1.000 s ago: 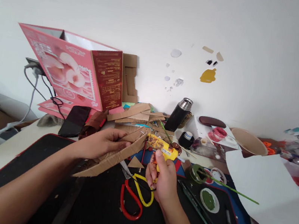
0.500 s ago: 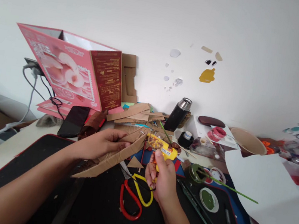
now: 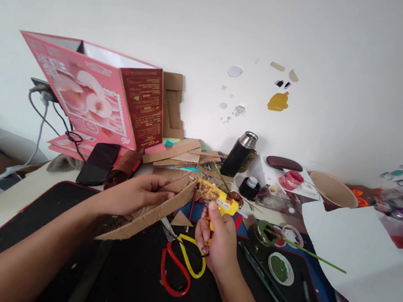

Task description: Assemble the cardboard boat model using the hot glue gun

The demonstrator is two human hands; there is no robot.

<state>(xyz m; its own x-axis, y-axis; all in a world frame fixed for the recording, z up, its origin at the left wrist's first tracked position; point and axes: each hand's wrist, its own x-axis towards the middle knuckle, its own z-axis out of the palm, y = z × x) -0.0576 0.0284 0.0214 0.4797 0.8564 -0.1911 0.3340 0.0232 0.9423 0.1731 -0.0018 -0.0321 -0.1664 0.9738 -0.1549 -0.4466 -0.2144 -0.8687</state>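
Gripped in my left hand is a folded piece of brown cardboard, tilted above the black mat. My right hand is closed around the handle of a yellow glue gun. The gun points left, and its front end sits at the upper right end of the cardboard; whether the nozzle touches it I cannot tell. Below, between my hands, scissors with one red and one yellow handle lie on the mat. A small cardboard triangle lies just above them.
A pink box stands at the back left, with a black phone before it. Cardboard strips are heaped behind my hands, beside a black flask. Rightward are a green paint jar, a lid of green paint and white paper.
The whole view has shifted very slightly. Both hands, the cardboard and the glue gun hold practically the same pose as before.
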